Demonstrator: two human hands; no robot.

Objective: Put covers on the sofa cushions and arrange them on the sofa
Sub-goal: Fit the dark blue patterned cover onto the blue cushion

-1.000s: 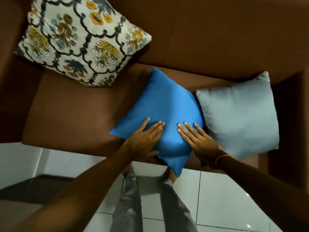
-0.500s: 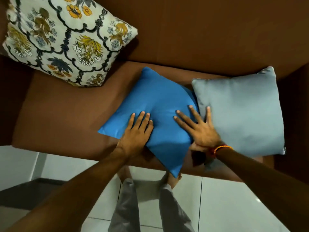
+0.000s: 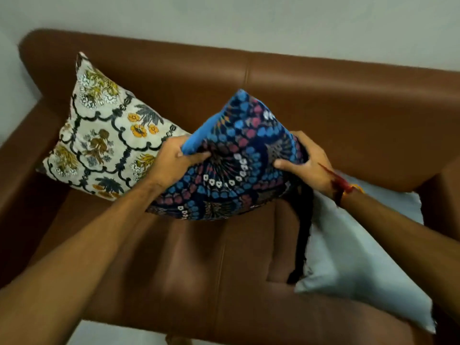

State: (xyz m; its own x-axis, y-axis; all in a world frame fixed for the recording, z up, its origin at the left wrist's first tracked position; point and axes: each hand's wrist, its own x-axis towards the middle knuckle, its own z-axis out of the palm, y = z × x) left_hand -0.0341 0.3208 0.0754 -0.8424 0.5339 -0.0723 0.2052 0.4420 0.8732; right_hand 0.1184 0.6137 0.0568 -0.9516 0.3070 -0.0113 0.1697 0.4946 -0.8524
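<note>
We hold a cushion [image 3: 231, 160] up above the seat of the brown sofa [image 3: 348, 108] with both hands; it wears a dark patterned cover [image 3: 239, 175] of blue, pink and white dots, and plain blue fabric [image 3: 199, 140] shows along its upper left edge where the cover stops. Our left hand [image 3: 171, 163] is clenched on that left edge, thumb on the patterned side; our right hand [image 3: 306, 165] grips the right edge the same way, with a red and orange band [image 3: 346, 188] at the wrist. A dark strip of cloth [image 3: 302, 240] hangs down from the right corner toward the seat. To the left, a cream floral cushion [image 3: 107, 140] leans against the backrest near the armrest, just behind our left hand; to the right, a pale grey-blue cushion [image 3: 361, 265] lies on the seat below our right forearm, reaching the front edge of the sofa.
</note>
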